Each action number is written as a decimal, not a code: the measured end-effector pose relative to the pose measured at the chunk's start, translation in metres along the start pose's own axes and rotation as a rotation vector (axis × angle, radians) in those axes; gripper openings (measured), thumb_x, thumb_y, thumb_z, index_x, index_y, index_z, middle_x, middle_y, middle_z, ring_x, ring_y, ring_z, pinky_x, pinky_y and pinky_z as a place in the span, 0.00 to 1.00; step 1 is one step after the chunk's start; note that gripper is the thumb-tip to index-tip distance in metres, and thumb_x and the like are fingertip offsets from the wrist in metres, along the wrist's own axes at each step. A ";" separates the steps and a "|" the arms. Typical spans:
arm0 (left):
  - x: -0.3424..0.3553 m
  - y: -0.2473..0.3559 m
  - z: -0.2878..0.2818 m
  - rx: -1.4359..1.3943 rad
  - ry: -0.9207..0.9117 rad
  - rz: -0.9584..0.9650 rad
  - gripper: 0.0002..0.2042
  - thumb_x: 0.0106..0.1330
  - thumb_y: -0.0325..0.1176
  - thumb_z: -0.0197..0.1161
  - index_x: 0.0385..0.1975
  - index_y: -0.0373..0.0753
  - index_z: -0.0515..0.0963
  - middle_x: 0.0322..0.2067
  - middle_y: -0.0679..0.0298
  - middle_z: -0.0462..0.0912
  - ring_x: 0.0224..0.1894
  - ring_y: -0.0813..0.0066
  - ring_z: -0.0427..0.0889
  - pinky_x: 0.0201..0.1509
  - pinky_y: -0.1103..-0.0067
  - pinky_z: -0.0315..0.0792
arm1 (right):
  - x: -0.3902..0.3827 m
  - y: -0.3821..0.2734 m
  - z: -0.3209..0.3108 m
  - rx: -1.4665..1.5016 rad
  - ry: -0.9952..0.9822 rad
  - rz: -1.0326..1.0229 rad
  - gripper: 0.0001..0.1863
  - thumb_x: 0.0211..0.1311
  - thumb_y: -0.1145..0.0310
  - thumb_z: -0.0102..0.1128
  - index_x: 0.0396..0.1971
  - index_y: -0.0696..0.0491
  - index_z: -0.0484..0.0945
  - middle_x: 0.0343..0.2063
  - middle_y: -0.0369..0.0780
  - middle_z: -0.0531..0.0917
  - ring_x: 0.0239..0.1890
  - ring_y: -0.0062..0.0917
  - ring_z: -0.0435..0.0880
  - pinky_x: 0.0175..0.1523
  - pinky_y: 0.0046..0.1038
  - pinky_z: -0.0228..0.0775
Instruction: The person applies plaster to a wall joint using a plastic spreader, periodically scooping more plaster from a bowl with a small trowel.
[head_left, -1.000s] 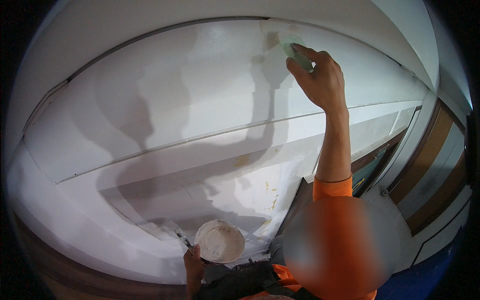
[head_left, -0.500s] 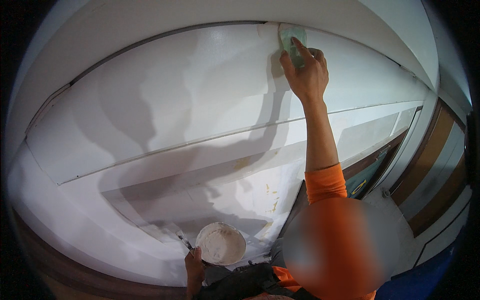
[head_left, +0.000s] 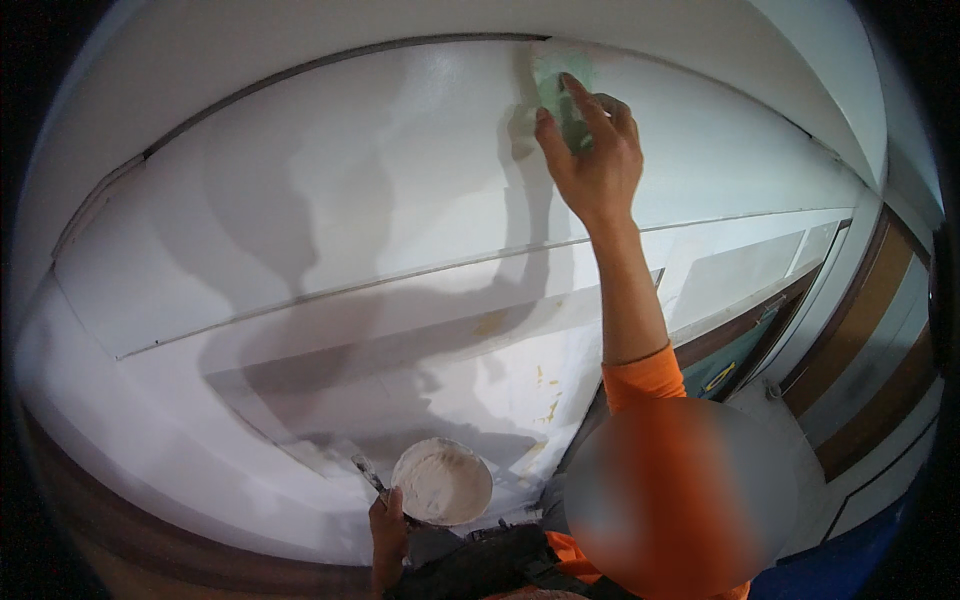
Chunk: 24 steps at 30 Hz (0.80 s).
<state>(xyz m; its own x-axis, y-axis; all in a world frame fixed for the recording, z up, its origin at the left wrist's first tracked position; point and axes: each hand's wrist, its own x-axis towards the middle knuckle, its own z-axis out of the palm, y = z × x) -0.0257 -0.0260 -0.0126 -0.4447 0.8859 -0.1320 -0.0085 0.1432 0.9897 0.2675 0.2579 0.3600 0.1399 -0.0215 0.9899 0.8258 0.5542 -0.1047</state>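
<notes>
High on the white panel (head_left: 420, 150), my right hand (head_left: 598, 165) pinches a translucent green putty spreader (head_left: 553, 85), its fingers bent over the back. The spreader lies against the panel just below the upper seam; its working edge is hard to make out. Low in the view, my left hand (head_left: 388, 525) grips the side of a round bowl (head_left: 487, 480) of pale, off-white putty (head_left: 438, 480). A narrow putty knife (head_left: 370, 478) sticks up from the same hand, beside the bowl. The fingers under the bowl are hidden.
A dark gap (head_left: 300, 85) runs along the panel's upper edge, under a white overhang (head_left: 480, 18). Below is a ledge line and a recessed panel with yellowish patches (head_left: 548, 395). Brown-framed doors (head_left: 870, 330) stand at right. A blurred round area hides part of my right sleeve.
My right hand and the spreader have moved left and slightly down, away from the upper seam. My left hand, the bowl and the knife stay nearly in place.
</notes>
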 end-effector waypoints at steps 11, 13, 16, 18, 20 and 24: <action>0.011 -0.017 -0.004 -0.123 0.004 -0.155 0.19 0.74 0.40 0.54 0.46 0.25 0.78 0.38 0.56 0.85 0.38 0.68 0.83 0.42 0.73 0.77 | 0.008 -0.013 0.029 -0.084 0.083 0.047 0.24 0.56 0.52 0.68 0.53 0.42 0.84 0.51 0.50 0.76 0.51 0.45 0.78 0.43 0.40 0.81; 0.012 -0.024 -0.008 -0.118 0.011 -0.136 0.19 0.74 0.40 0.54 0.46 0.25 0.78 0.38 0.55 0.85 0.37 0.68 0.83 0.43 0.72 0.77 | 0.009 -0.017 0.016 -0.157 0.003 0.037 0.24 0.55 0.53 0.69 0.53 0.42 0.84 0.51 0.49 0.77 0.51 0.46 0.78 0.45 0.41 0.81; 0.009 -0.024 -0.009 -0.093 0.019 -0.094 0.19 0.74 0.40 0.53 0.45 0.25 0.79 0.37 0.55 0.85 0.37 0.67 0.82 0.43 0.72 0.76 | 0.011 -0.017 -0.016 -0.207 -0.182 0.010 0.24 0.54 0.55 0.69 0.52 0.43 0.84 0.50 0.49 0.79 0.51 0.45 0.78 0.48 0.41 0.79; 0.007 -0.012 -0.006 0.035 0.026 -0.062 0.20 0.74 0.40 0.52 0.44 0.24 0.79 0.37 0.55 0.85 0.37 0.67 0.82 0.43 0.71 0.75 | 0.013 -0.010 -0.045 -0.149 -0.262 -0.094 0.21 0.57 0.58 0.66 0.51 0.46 0.84 0.46 0.48 0.84 0.52 0.43 0.79 0.53 0.40 0.76; 0.016 -0.032 -0.014 0.008 -0.015 -0.090 0.21 0.74 0.44 0.53 0.46 0.26 0.77 0.38 0.55 0.84 0.36 0.67 0.82 0.40 0.70 0.74 | 0.020 0.008 -0.058 -0.058 -0.215 -0.122 0.21 0.58 0.59 0.66 0.51 0.50 0.84 0.45 0.50 0.85 0.51 0.43 0.80 0.54 0.39 0.75; 0.018 -0.031 -0.010 -0.083 -0.022 -0.075 0.19 0.74 0.40 0.53 0.41 0.25 0.80 0.35 0.56 0.85 0.36 0.68 0.81 0.42 0.71 0.73 | 0.024 0.017 -0.079 0.406 -0.258 0.319 0.19 0.69 0.59 0.58 0.52 0.55 0.83 0.40 0.47 0.86 0.44 0.41 0.85 0.46 0.37 0.79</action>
<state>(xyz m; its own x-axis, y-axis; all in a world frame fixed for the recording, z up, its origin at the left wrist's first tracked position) -0.0424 -0.0187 -0.0450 -0.4206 0.8835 -0.2061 -0.1151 0.1733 0.9781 0.3281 0.2008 0.3747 0.1676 0.3748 0.9118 0.4813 0.7761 -0.4075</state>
